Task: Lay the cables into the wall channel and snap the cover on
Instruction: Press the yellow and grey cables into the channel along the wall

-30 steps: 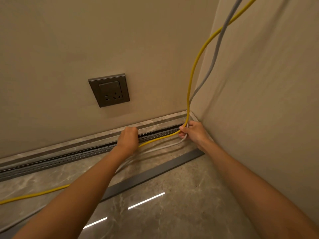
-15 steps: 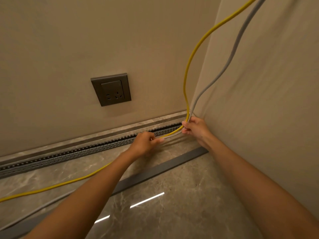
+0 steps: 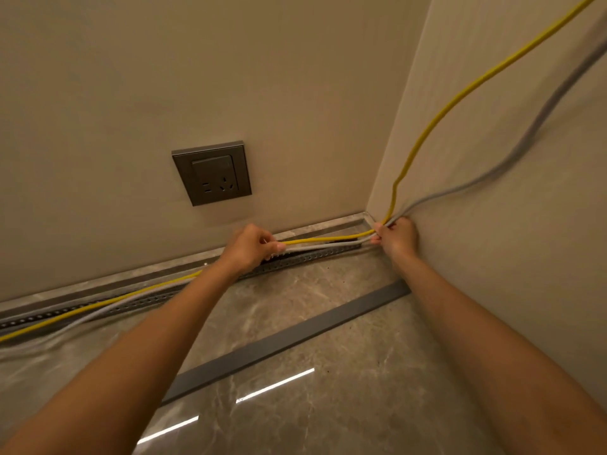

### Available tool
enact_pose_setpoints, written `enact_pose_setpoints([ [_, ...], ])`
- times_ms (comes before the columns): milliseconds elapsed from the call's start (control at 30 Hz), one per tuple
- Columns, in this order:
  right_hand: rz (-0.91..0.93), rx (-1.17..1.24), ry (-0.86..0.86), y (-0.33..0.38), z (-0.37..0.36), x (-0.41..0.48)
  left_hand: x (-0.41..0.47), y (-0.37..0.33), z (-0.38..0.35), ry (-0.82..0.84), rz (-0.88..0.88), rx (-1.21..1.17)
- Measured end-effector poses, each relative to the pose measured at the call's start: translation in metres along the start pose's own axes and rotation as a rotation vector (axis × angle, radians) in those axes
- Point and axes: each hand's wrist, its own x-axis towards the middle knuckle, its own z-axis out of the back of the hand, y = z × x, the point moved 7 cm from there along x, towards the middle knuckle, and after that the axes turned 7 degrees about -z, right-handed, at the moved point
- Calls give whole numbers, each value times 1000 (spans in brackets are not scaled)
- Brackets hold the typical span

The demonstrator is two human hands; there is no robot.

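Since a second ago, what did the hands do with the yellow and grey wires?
The left hand took up the grey cable beside the yellow cable and lifted both, stretched straight, over the channel. Left of it, the cables swung from the floor toward the channel. The right hand stayed gripping both at the corner; the cover stayed on the floor.

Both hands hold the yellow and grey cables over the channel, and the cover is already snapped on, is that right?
No. The head view shows the cover lying loose on the floor, apart from the channel, not snapped on. The left hand and right hand do hold the yellow cable and grey cable over it.
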Motion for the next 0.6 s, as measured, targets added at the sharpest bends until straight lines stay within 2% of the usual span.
enact_pose_setpoints([
  [200, 27, -54, -57, 1, -8, 1, -1, 7, -9, -136, -33, 196],
  [300, 38, -23, -50, 2, -13, 3, 1, 7, -13, -121, -75, 285],
  [433, -24, 24, -25, -7, -19, 8, 5, 7, -18, -73, -39, 406],
  [600, -12, -123, -38, -18, -21, 9, 9, 5, -17, -58, 34, 491],
])
